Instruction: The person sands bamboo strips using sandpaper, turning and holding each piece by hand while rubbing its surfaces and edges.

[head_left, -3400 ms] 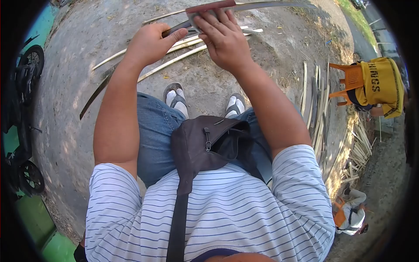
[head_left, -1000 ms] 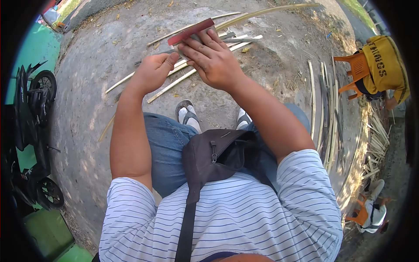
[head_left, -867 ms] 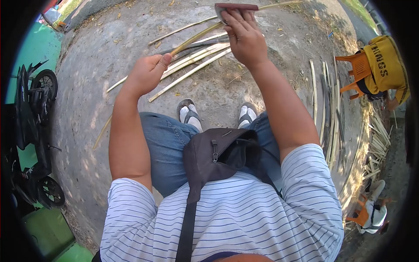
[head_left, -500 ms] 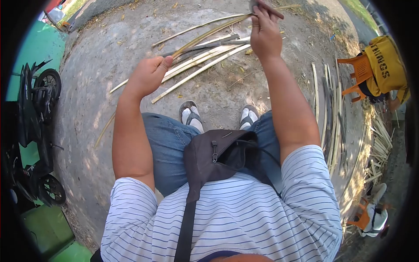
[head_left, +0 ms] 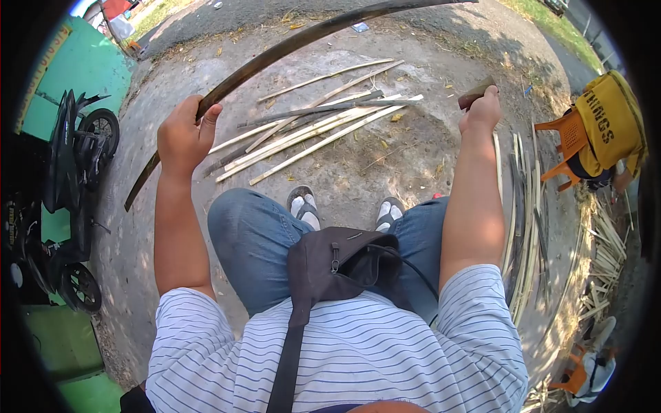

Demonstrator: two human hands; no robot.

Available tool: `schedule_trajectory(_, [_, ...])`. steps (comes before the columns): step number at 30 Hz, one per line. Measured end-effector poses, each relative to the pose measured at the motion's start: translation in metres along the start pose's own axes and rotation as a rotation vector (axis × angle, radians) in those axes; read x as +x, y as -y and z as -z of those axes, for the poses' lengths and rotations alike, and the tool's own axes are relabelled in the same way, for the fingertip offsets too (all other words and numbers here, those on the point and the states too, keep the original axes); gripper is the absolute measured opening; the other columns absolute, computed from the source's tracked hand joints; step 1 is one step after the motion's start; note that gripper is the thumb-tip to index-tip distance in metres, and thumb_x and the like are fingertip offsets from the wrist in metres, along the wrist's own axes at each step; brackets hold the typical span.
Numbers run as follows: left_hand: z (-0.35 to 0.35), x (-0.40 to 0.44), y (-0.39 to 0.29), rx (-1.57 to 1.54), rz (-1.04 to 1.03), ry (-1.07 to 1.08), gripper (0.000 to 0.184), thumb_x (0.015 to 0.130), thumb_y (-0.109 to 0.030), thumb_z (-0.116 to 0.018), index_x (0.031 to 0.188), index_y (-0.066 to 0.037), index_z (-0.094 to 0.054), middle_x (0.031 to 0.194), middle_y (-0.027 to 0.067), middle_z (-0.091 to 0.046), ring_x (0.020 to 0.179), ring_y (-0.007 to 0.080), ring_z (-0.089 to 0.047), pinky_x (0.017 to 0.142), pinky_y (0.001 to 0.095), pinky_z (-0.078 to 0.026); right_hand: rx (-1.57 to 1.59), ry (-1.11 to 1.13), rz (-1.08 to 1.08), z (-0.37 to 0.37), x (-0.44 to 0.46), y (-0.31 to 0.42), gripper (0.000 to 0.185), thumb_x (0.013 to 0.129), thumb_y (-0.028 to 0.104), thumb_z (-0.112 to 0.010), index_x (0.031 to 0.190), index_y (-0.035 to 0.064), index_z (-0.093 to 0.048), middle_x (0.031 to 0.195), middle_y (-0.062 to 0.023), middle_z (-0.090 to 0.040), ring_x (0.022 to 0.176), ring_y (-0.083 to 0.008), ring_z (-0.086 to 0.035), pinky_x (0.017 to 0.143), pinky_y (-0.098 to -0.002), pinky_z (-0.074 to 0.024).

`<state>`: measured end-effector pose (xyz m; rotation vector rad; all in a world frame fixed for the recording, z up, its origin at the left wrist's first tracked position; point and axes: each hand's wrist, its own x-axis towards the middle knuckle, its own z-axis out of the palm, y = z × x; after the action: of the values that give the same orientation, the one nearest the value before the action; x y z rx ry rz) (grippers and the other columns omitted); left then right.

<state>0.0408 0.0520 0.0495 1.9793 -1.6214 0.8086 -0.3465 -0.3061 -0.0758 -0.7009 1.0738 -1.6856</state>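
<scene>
My left hand is closed round a long, dark, curved strip that rises toward the top right, its short end hanging below the hand. Off to the right, my right hand grips a reddish-brown block, held apart from the strip. Between my hands, on the ground, lie several pale strips and darker ones, some crossing each other.
More long strips lie on the right, beside a pile of short pieces. An orange chair with a yellow cloth stands there; a person in white is lower right. Motorcycles stand at left.
The block has moved off the strip, down and right with my right hand. My left hand has moved left and down, and the strip now shows its dark side and arches higher.
</scene>
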Motion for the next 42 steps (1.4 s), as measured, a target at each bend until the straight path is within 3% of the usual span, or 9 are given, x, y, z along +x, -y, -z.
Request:
schedule_trajectory(4, [0.041, 0.001, -0.003, 0.084, -0.065, -0.017, 0.047, 0.097, -0.05, -0.067, 0.102, -0.003, -0.069, 0.084, 0.0138, -0.07, 0.072, 0.0351, -0.068, 0.062, 0.0417, -0.052, 0.05, 0.033, -0.059, 0.001, 0.001, -0.003, 0.041, 0.111, 0.035, -0.044, 0.12, -0.0011, -0.062, 0.104, -0.0068, -0.06, 0.087, -0.0196, -0.06, 0.072, -0.0384, -0.0503])
schedule_trajectory(11, [0.094, -0.002, -0.004, 0.182, -0.231, -0.069, 0.042, 0.094, -0.046, -0.072, 0.097, -0.004, -0.066, 0.078, 0.0126, -0.065, 0.069, 0.0353, -0.065, 0.061, 0.0406, -0.051, 0.054, 0.036, -0.078, 0.004, -0.001, -0.004, 0.042, 0.111, 0.037, -0.044, 0.119, -0.001, -0.062, 0.103, -0.0077, -0.061, 0.088, -0.0201, -0.06, 0.073, -0.039, -0.0503])
schedule_trajectory(14, [0.109, -0.007, 0.001, 0.233, -0.261, -0.07, 0.042, 0.094, -0.046, -0.072, 0.098, -0.005, -0.065, 0.079, 0.012, -0.063, 0.069, 0.035, -0.064, 0.061, 0.0399, -0.05, 0.106, 0.018, -0.106, 0.004, 0.001, -0.004, 0.033, 0.111, 0.035, -0.045, 0.108, 0.0062, -0.061, 0.091, -0.005, -0.062, 0.07, -0.0202, -0.06, 0.063, -0.0374, -0.0474])
schedule_trajectory(17, [0.12, -0.011, 0.003, 0.265, -0.264, -0.068, 0.042, 0.094, -0.046, -0.072, 0.098, -0.005, -0.064, 0.079, 0.0116, -0.063, 0.069, 0.035, -0.064, 0.061, 0.0399, -0.05, 0.117, 0.004, -0.099, 0.003, 0.001, -0.008, 0.043, 0.111, 0.036, -0.044, 0.119, -0.0017, -0.062, 0.104, -0.0081, -0.061, 0.089, -0.0211, -0.061, 0.075, -0.0394, -0.0508])
schedule_trajectory(25, [0.139, -0.02, 0.003, 0.293, -0.309, -0.117, 0.036, 0.093, -0.037, -0.076, 0.098, -0.004, -0.062, 0.084, 0.012, -0.063, 0.077, 0.0363, -0.064, 0.068, 0.0419, -0.05, 0.079, 0.014, -0.137, -0.002, -0.008, -0.005, 0.043, 0.111, 0.037, -0.044, 0.119, -0.0013, -0.062, 0.104, -0.008, -0.062, 0.084, -0.021, -0.062, 0.072, -0.0384, -0.0508])
schedule_trajectory(29, [0.144, -0.027, 0.002, 0.35, -0.169, -0.088, 0.029, 0.091, -0.028, -0.079, 0.098, -0.006, -0.062, 0.085, 0.0108, -0.064, 0.077, 0.036, -0.064, 0.068, 0.0429, -0.049, 0.067, 0.021, -0.176, -0.002, -0.011, -0.005, 0.042, 0.111, 0.037, -0.044, 0.114, -0.0001, -0.062, 0.099, -0.0072, -0.063, 0.077, -0.0206, -0.062, 0.066, -0.0377, -0.0501])
schedule_trajectory(32, [0.145, -0.031, 0.007, 0.373, -0.108, -0.115, 0.023, 0.091, -0.021, -0.078, 0.101, -0.008, -0.062, 0.085, 0.0107, -0.065, 0.075, 0.0364, -0.062, 0.067, 0.0442, -0.048, 0.117, 0.003, -0.217, 0.0, -0.009, -0.007, 0.035, 0.11, 0.038, -0.048, 0.108, 0.0074, -0.064, 0.094, -0.0045, -0.065, 0.073, -0.02, -0.062, 0.067, -0.0375, -0.0499])
schedule_trajectory(36, [0.148, -0.034, 0.005, 0.419, -0.071, -0.091, 0.022, 0.089, -0.016, -0.076, 0.102, -0.008, -0.06, 0.084, 0.0081, -0.065, 0.076, 0.0338, -0.063, 0.07, 0.0447, -0.047, 0.089, 0.051, -0.243, 0.005, 0.003, -0.018, 0.035, 0.11, 0.038, -0.049, 0.112, 0.0063, -0.064, 0.098, -0.0052, -0.066, 0.079, -0.0205, -0.063, 0.072, -0.0382, -0.0507])
schedule_trajectory(42, [0.148, -0.037, -0.004, 0.385, 0.059, -0.088, 0.023, 0.095, -0.022, -0.074, 0.105, -0.008, -0.059, 0.081, 0.0088, -0.064, 0.072, 0.0332, -0.062, 0.066, 0.044, -0.047, 0.139, -0.018, -0.231, 0.001, 0.0, -0.02, 0.039, 0.11, 0.037, -0.05, 0.119, 0.0021, -0.063, 0.109, -0.0071, -0.065, 0.093, -0.0218, -0.065, 0.081, -0.0391, -0.0524])
